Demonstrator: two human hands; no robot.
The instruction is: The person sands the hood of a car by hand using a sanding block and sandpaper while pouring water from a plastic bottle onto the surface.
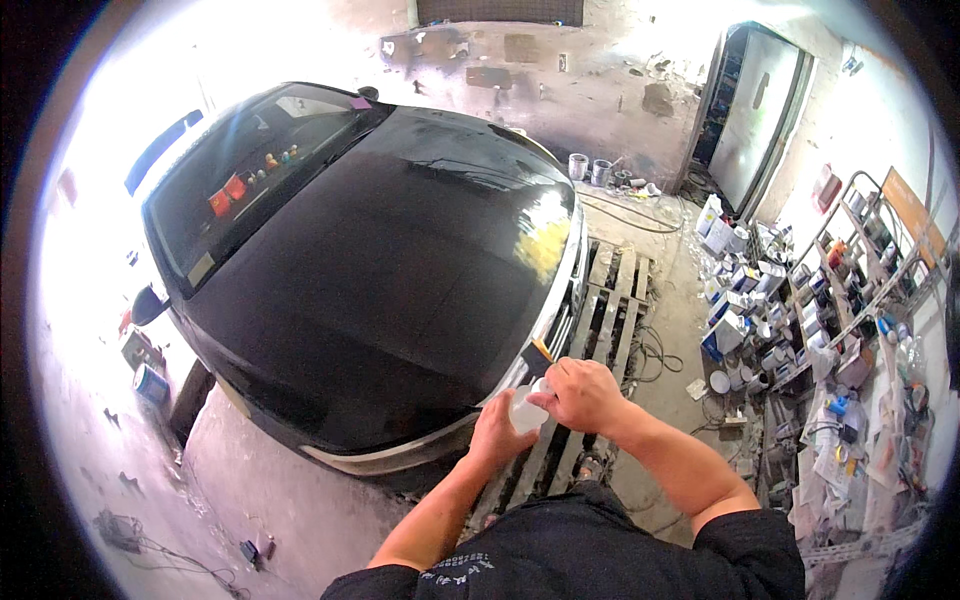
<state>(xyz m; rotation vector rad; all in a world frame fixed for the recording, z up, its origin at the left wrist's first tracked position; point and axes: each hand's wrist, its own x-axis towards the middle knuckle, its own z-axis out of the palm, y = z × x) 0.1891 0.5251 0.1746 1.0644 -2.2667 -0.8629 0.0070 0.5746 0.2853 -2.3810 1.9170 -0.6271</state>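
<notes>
My left hand is closed round a small translucent white bottle, held upright-ish above the front edge of a dark car. My right hand has its fingers bent at the bottle's top, with a small black-and-orange block pinched there; exactly which fingers touch the bottle's cap is hard to tell. Both hands are near the glossy black hood, its light-coloured front trim behind them. Some reflections show on the hood's right part.
Wooden pallets lie along the car's front. Cans, cartons and bottles crowd a metal rack at right. Hoses and cables lie on the floor. An open doorway is at back right; buckets stand by the wall.
</notes>
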